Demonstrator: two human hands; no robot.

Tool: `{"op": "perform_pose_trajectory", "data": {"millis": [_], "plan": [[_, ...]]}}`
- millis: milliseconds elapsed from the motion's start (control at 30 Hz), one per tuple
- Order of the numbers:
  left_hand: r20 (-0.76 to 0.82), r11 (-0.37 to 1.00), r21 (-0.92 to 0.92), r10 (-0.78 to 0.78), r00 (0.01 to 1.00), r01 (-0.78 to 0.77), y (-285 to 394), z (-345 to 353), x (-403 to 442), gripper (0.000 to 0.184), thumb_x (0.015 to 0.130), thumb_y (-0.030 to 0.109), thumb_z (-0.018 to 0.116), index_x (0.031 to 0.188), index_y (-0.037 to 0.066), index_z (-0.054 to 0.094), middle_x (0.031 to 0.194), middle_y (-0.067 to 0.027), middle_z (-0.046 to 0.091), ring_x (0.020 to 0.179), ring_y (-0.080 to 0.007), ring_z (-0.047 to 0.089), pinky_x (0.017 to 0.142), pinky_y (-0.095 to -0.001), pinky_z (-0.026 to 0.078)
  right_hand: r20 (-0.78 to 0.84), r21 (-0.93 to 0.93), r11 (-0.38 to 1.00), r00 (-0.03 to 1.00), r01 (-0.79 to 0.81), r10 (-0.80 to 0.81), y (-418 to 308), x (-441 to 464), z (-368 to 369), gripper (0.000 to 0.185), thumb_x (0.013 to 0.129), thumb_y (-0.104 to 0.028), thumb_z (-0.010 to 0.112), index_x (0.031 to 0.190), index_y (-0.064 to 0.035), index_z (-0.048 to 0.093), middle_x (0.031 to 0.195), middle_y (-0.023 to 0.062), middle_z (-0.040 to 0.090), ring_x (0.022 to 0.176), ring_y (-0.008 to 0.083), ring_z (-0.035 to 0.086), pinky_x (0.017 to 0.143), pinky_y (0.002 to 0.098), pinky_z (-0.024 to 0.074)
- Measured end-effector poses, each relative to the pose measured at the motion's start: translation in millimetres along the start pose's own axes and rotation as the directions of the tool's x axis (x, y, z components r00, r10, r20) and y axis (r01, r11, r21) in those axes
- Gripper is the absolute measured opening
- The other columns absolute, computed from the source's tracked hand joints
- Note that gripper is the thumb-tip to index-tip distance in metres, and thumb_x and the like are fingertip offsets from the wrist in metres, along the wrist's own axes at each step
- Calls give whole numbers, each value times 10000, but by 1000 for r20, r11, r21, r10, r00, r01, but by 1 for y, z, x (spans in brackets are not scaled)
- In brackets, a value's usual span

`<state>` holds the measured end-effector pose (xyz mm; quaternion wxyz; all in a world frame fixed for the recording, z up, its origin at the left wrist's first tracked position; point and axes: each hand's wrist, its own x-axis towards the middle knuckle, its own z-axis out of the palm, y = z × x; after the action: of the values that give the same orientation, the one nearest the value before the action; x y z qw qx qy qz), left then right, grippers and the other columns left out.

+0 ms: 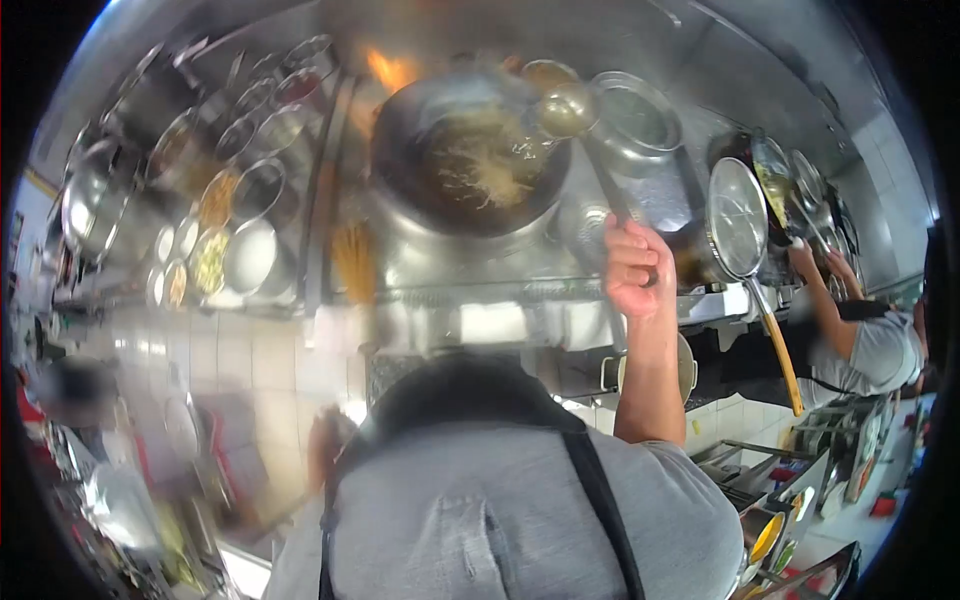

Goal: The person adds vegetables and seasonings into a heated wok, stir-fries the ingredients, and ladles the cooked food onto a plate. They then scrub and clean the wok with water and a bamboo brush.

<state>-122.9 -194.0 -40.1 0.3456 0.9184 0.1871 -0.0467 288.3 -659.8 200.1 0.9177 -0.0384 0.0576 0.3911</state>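
Observation:
My right hand (640, 268) is wrapped round the handle of a metal ladle (605, 180). The ladle's bowl is raised over the right rim of a large wok (420, 205). Pale, thin strips of food (485, 178) lie in liquid inside the wok. Low at my left side, close to my body, is my left hand (328, 445); it is smeared by motion and its fingers cannot be made out.
A flame (390, 72) burns at the wok's back left. Left of it stand several bowls (252, 258) of ingredients. To the right are a round metal pot (635, 112) and a wood-handled strainer (738, 215). Further right, another person (870, 345) works at the stove.

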Motion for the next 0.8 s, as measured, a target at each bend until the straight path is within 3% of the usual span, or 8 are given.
{"op": "perform_pose_trajectory", "data": {"millis": [100, 167, 200, 367, 467, 533, 667, 800], "plan": [[82, 797, -579, -154, 985, 173, -28, -14, 18, 276, 1022, 234, 530, 1170, 24, 630, 1106, -89, 663, 986, -204, 626, 783, -298, 519, -348, -629, 777, 896, -4, -277, 44, 22, -59, 155, 1028, -135, 590, 1171, -77, 574, 710, -61, 498, 528, 41, 505, 408, 243, 368], [266, 87, -942, -393, 880, 323, -42, -19, 26, 301, 1015, 251, 546, 1168, 14, 653, 1074, -108, 672, 952, -197, 646, 728, -295, 557, -374, -912, 359, 762, -199, -529, 109, 36, -64, 145, 1005, -139, 628, 1107, -115, 529, 697, -55, 504, 526, 44, 491, 394, 265, 369], [355, -220, -933, -453, 817, 283, -20, -36, 31, 336, 1024, 268, 542, 1208, 8, 650, 1099, -126, 666, 969, -202, 647, 741, -310, 566, -463, -756, 630, 826, -178, -321, 130, 29, -62, 144, 1004, -139, 627, 1109, -115, 533, 692, -45, 507, 524, 47, 492, 397, 266, 374], [232, -83, -972, -414, 880, 218, -24, -68, 54, 395, 1030, 347, 560, 1233, 25, 667, 1032, -126, 737, 886, -228, 712, 761, -381, 586, -54, 367, 885, 943, -287, 328, 69, 40, -57, 126, 1038, -158, 554, 1101, -50, 569, 708, 5, 549, 504, 100, 513, 417, 281, 404], [80, 339, -921, -323, 943, 194, 7, -78, 108, 364, 1010, 338, 589, 1173, 31, 700, 975, -109, 745, 859, -213, 717, 753, -374, 570, -541, -506, 826, 838, -249, -78, 105, 60, -92, 206, 1027, -174, 562, 1109, 13, 533, 755, 65, 567, 522, 188, 543, 416, 310, 432], [-24, 600, -789, -244, 969, 131, 27, -76, 148, 375, 985, 352, 616, 1138, 25, 715, 967, -122, 752, 870, -234, 724, 766, -380, 559, -374, -889, 59, 646, -454, -666, 168, 86, -113, 278, 1006, -180, 598, 1137, 44, 497, 805, 120, 576, 550, 254, 568, 422, 325, 456], [-132, 906, -401, -201, 971, 133, 69, -63, 196, 535, 918, 439, 661, 1165, -35, 696, 1095, -237, 737, 1028, -367, 701, 895, -455, 527, -380, -48, 988, 917, -150, 121, 146, 52, -87, 134, 1011, -160, 577, 916, -74, 538, 675, 14, 514, 494, 85, 484, 420, 276, 442], [-56, 946, -256, -222, 973, 201, 69, -59, 193, 716, 882, 496, 677, 1263, -109, 631, 1236, -327, 676, 1182, -452, 641, 1012, -493, 488, -508, -721, 644, 827, -256, -240, 63, 58, -109, 114, 1005, -153, 601, 944, -67, 556, 697, 13, 531, 495, 70, 472, 432, 254, 421]]}}
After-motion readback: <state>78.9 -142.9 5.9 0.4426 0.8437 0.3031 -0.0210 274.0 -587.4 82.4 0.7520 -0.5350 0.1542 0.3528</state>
